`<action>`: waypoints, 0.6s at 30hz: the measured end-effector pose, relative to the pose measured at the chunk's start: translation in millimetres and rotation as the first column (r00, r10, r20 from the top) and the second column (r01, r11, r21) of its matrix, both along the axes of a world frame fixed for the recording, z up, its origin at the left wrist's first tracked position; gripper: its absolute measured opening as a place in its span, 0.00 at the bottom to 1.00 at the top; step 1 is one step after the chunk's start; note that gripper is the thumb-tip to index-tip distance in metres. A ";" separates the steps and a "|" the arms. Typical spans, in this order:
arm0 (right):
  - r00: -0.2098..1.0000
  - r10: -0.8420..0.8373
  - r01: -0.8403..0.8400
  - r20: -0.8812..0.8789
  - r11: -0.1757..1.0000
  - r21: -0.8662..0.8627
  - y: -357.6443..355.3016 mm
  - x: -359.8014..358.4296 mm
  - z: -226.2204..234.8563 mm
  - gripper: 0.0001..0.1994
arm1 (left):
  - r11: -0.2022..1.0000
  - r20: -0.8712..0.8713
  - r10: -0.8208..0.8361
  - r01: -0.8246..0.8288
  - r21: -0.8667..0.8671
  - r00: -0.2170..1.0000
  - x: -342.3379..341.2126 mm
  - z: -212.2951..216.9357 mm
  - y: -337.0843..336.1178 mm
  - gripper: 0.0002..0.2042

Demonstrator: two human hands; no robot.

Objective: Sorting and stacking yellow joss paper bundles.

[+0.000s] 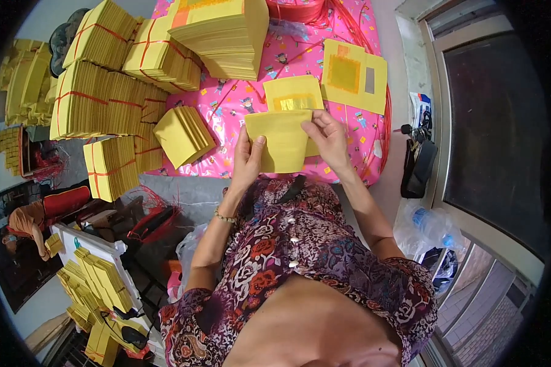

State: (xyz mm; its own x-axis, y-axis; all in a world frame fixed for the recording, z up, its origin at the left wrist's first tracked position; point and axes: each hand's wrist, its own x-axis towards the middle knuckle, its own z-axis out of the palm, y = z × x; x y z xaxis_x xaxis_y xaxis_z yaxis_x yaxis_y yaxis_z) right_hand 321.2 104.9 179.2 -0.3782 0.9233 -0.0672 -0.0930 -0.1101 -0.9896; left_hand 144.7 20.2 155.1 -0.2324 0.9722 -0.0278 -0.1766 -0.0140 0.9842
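A person in a dark floral top holds a yellow paper piece (278, 142) upright at chest height, just above the near edge of a table with a pink patterned cover (301, 61). The left hand (250, 154) grasps its left edge, thumb in front. The right hand (328, 140) pinches its upper right corner between thumb and fingers. Whether it is one layer or several cannot be told.

Behind it lies a yellow sheet with a shiny gold patch (294, 92); to the right, more flat yellow sheets (354, 73) show a gold square and a grey rectangle.

Much of the work looks done: at the left, blocks of yellow paper (82, 101) are piled up, bound with red cord. What seems left is the held piece, the flat sheets, a small fanned group of folded paper (183, 137) and a tall stack (232, 46), none with cord visible around them. Loose red strands (382, 147) hang along the right side of the table.
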 end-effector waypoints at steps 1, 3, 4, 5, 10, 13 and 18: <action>1.000 0.022 -0.022 -0.015 1.000 0.017 -1.7 0.4 2.1 0.05 | 1.000 -0.001 0.001 -0.001 -0.001 1.000 0.3 0.2 0.1 0.18; 0.999 0.043 -0.042 -0.030 0.999 0.033 -1.9 2.6 2.2 0.06 | 1.000 -0.015 -0.012 0.012 0.011 1.000 0.8 0.0 1.6 0.13; 0.999 0.032 -0.034 0.023 0.994 0.104 0.0 5.8 0.6 0.07 | 1.000 -0.016 -0.010 0.010 0.011 1.000 1.0 -4.5 2.2 0.13; 0.997 0.016 -0.029 0.075 0.984 0.174 0.9 7.6 0.9 0.09 | 0.999 0.003 -0.032 0.032 -0.012 0.999 1.3 -14.6 2.6 0.12; 0.919 -0.053 -0.135 0.391 0.889 0.438 2.5 10.1 6.9 0.11 | 0.991 -0.016 -0.063 0.065 0.115 0.998 8.6 -56.7 21.7 0.07; 0.909 -0.057 -0.175 0.413 0.846 0.503 -0.1 13.2 -2.5 0.13 | 0.991 -0.111 -0.061 0.073 0.108 0.992 13.8 -65.7 20.9 0.07; 0.865 -0.055 -0.293 0.500 0.752 0.590 0.2 14.8 -17.5 0.14 | 0.991 -0.137 -0.032 0.049 0.125 0.990 12.3 -73.5 21.8 0.07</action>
State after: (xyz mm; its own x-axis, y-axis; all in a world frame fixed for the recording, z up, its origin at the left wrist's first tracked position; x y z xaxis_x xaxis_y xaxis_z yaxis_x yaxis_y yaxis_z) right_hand 336.0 105.1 161.7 -0.5705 0.7591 0.3135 0.3557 0.5725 -0.7388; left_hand 157.0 42.0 81.6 -0.1857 0.9745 0.1260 -0.0457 -0.1367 0.9896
